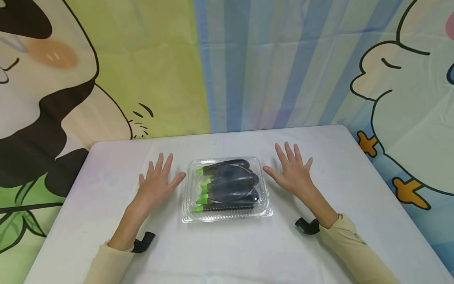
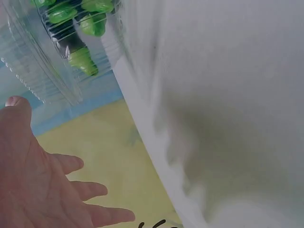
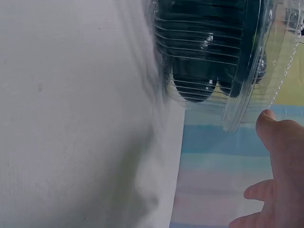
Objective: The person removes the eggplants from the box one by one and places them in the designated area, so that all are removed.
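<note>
A clear plastic clamshell box point(image 1: 227, 218) sits in the middle of the white table, its lid down. Inside lie several dark eggplants point(image 1: 230, 185) with bright green stem ends pointing left. To the left of the box, my left hand point(image 1: 155, 188) is held with spread, straight fingers, thumb toward the box. On the other side my right hand point(image 1: 293, 172) is spread in the same way, its thumb near the box's right edge. Neither hand holds anything. The left wrist view shows the green stems point(image 2: 83, 59) through the ribbed wall; the right wrist view shows the rounded dark ends point(image 3: 194, 85).
The white table point(image 1: 227, 252) spreads out around the box. A cloth backdrop point(image 1: 159, 71) with cartoon figures and stripes hangs behind and beside it. Black wrist devices point(image 1: 143, 241) sit at both wrists beside beige sleeves point(image 1: 354, 244).
</note>
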Demonstrator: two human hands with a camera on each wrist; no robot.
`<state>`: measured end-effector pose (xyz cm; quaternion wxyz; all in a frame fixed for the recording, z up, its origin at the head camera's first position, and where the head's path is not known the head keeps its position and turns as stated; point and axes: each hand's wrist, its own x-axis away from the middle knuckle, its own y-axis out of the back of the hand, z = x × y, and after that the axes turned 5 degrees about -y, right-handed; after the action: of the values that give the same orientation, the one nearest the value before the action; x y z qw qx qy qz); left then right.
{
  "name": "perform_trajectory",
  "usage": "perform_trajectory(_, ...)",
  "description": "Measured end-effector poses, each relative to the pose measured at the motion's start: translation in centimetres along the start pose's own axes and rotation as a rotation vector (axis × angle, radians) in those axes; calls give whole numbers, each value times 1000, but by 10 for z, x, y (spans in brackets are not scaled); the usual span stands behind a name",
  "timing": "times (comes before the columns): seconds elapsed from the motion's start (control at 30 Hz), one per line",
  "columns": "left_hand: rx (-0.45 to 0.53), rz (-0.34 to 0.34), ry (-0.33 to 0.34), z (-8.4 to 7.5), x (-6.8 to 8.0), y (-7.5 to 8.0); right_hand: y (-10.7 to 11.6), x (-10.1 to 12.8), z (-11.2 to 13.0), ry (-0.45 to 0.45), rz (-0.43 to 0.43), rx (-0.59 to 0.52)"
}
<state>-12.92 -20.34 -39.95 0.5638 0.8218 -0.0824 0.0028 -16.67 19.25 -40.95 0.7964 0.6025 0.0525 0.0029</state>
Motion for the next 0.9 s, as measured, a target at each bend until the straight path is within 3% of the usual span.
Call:
perform_trajectory(0.2, 9, -18, -4, -4, 4, -3, 1, 4, 3, 2, -16, 2)
perform_trajectory(0.3, 50, -13, -19, -5, 6, -4, 1, 5, 5, 13, -23, -55)
perform_trajectory(0.43, 192, -28, -59, -11, 16, -5, -3, 14, 13, 85, -9, -316)
perform_trajectory(0.57, 346, -84, -91, -23, 34, -7, -3, 35, 27, 138, 52, -591)
perform_trajectory(0.73, 457, -108, -80, -38, 54, -14, -7, 62, 35, 108, 55, -725)
perform_trajectory(0.9, 587, -51, -45, -46, 66, -25, -20, 81, 38, 79, 64, -795)
